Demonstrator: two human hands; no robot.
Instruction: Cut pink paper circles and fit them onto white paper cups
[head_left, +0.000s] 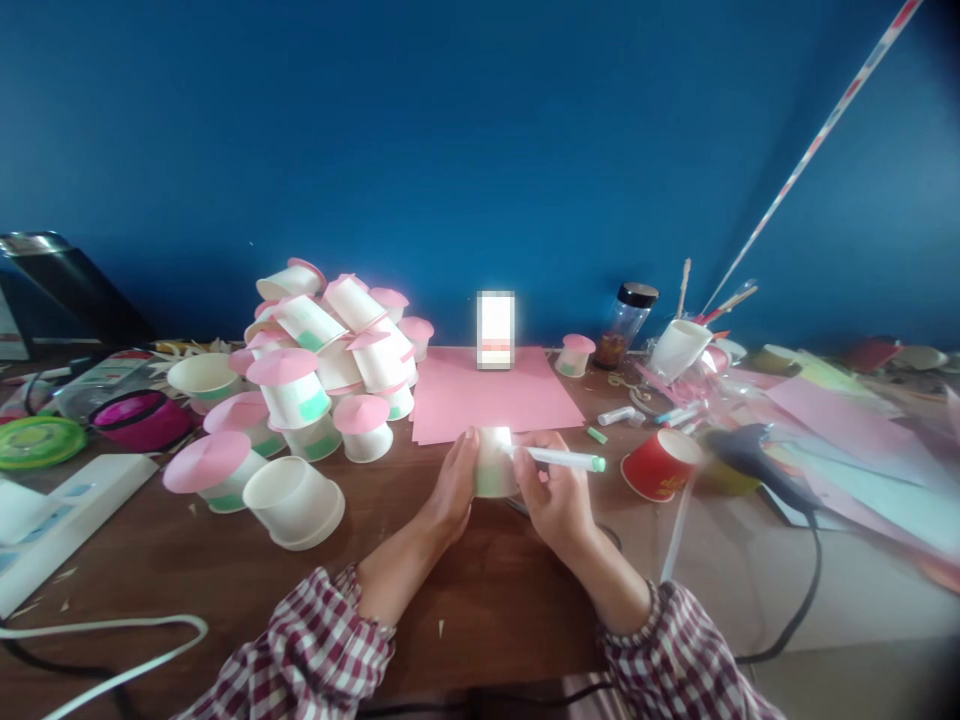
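My left hand is wrapped round the left side of a white paper cup, which has a pale green patch low on its side. Between the fingers of my right hand is a white marker with a green end pointing right; its tip reaches the cup's side. The marker's green cap lies apart on the table. Just behind the cup, pink paper sheets are spread flat. Left of my hands rises a pile of white cups with pink paper tops, several with green patches.
A plain white cup stands front left, near a white power strip. To the right are a red paper cup, a dark glue gun with its cord, and a lidded jar. A white cable curves at lower left.
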